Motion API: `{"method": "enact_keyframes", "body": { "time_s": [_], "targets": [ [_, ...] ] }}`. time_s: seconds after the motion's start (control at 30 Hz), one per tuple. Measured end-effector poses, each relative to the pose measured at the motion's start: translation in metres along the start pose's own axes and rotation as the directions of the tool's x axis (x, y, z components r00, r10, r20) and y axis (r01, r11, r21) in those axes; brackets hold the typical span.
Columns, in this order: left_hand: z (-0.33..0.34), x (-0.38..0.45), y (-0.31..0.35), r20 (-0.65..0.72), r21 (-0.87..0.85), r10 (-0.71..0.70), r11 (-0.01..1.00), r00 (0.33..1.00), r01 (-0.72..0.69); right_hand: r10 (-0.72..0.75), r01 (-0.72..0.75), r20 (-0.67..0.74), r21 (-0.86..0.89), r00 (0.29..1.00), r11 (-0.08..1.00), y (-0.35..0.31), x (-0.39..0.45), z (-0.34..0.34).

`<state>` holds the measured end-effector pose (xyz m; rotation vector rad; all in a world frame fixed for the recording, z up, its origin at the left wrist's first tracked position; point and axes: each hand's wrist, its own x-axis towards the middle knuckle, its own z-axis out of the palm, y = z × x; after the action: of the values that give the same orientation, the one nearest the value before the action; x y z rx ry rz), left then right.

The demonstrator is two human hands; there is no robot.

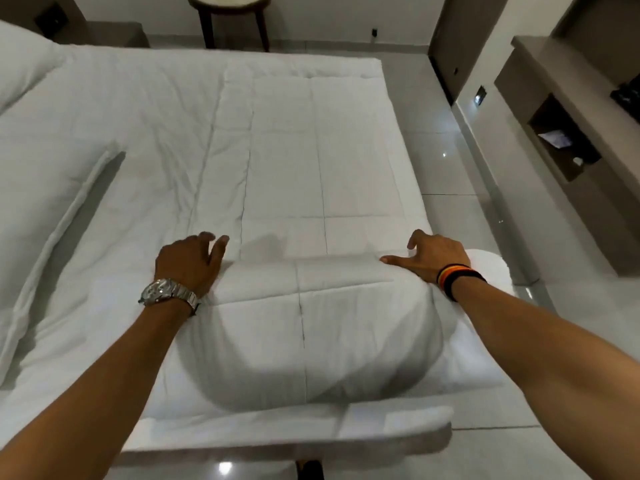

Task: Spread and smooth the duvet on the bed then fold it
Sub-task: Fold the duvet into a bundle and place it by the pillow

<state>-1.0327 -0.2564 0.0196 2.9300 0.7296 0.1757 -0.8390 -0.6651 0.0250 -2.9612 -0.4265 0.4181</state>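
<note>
A white quilted duvet (287,157) lies as a long strip across the bed (104,216), reaching to the far edge. Its near end is turned over into a puffy fold (311,327) in front of me. My left hand (188,263), with a metal watch on the wrist, rests at the left end of the fold's far edge, fingers loosely spread. My right hand (433,258), with striped bands on the wrist, presses on the right end of that edge, thumb stretched along it.
Pillows (20,64) lie at the left along the head of the bed. A wooden stool (230,15) stands beyond the far side. Glossy tiled floor (460,161) runs along the right, bordered by a brown wall unit with a niche (561,140).
</note>
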Motion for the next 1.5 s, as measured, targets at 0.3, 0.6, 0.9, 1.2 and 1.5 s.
{"method": "enact_keyframes", "body": {
  "time_s": [0.3,0.6,0.9,1.2,1.5],
  "targets": [
    [0.083,0.01,0.044,0.042,-0.161,0.042,0.986,0.998,-0.035,0.13,-0.124,-0.047,0.111,0.99,0.986,0.0,0.153,0.04],
    [0.151,0.022,0.035,0.285,-0.148,0.009,0.988,0.959,0.034,-0.025,0.035,-0.066,0.158,0.998,0.987,0.007,0.009,0.125],
    [0.104,-0.027,0.011,0.283,-0.114,0.011,0.993,0.959,0.022,-0.068,0.118,-0.223,0.217,0.972,0.969,0.025,-0.053,0.124],
    [0.103,-0.158,-0.04,0.044,-0.129,0.052,0.991,0.998,-0.046,-0.031,0.054,-0.337,0.059,0.941,0.997,0.064,-0.134,0.18],
    [0.164,-0.089,-0.041,-0.146,-0.133,0.045,0.989,0.988,-0.065,-0.075,0.082,-0.456,-0.005,0.887,0.997,0.04,-0.026,0.196]
  ]
}}
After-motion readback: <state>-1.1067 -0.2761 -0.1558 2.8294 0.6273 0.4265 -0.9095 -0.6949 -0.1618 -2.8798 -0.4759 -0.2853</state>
